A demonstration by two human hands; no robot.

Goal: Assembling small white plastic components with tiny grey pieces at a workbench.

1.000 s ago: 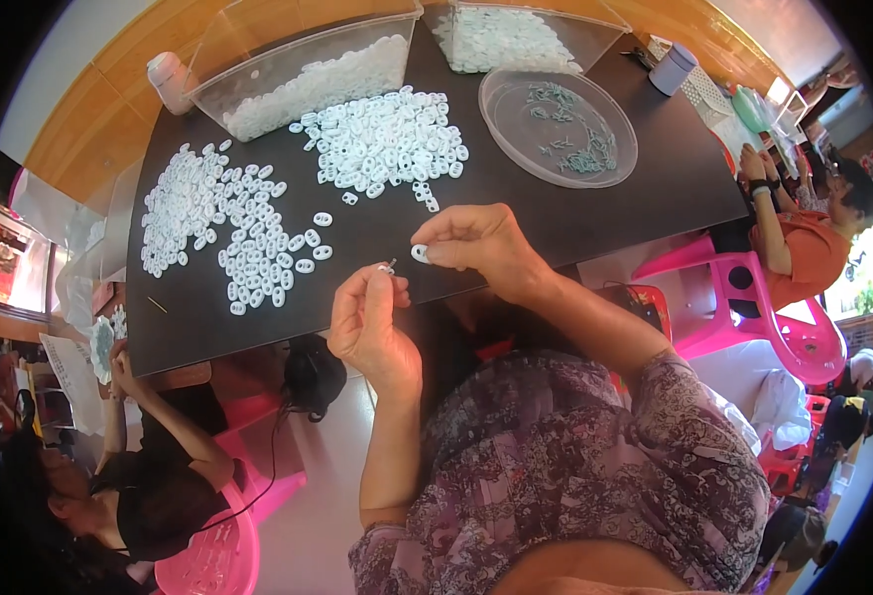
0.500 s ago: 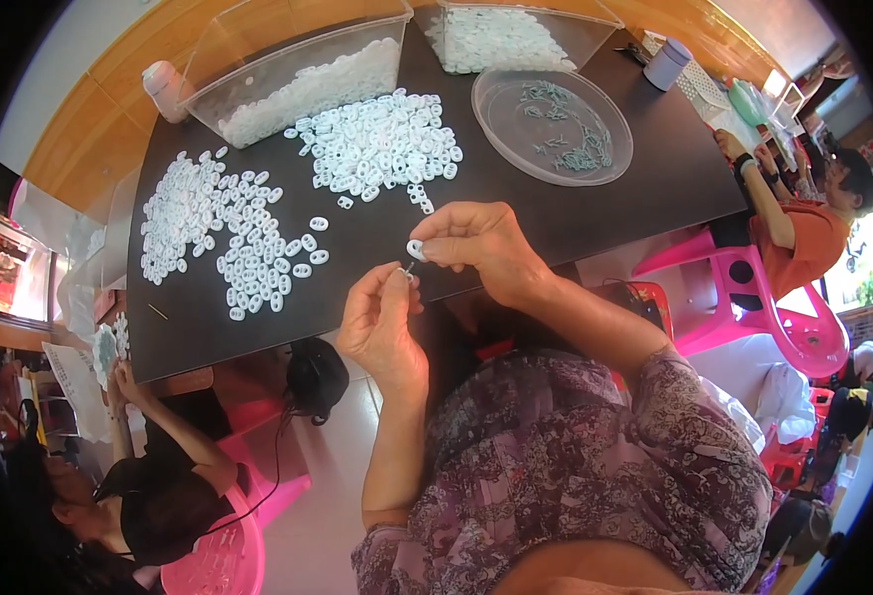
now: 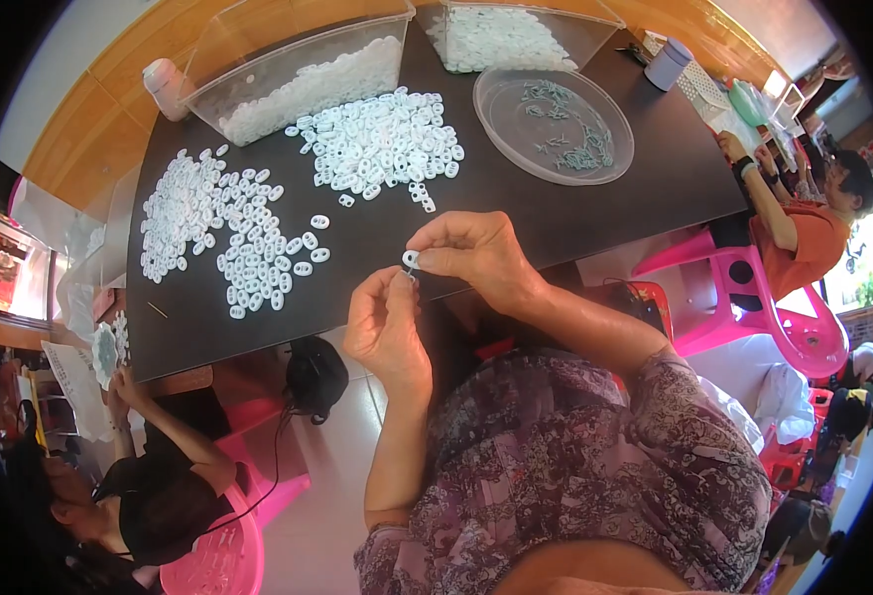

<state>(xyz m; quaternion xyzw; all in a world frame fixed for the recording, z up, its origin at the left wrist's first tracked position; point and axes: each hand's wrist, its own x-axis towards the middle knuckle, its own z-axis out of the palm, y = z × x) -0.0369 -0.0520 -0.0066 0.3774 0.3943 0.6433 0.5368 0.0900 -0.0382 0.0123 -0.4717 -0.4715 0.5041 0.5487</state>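
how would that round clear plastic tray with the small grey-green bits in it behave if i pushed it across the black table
The round clear plastic tray looks thin-walled and shallow, so it is probably light and would likely slide easily on the smooth black table. Its low, wide shape makes tipping unlikely. The small grey-green bits lie loose inside, so they would probably shift or scatter with a quick shove.

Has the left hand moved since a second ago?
Yes. The left hand has risen toward the table edge and closed on the right hand, which pinches a white ring; the two now nearly touch there.
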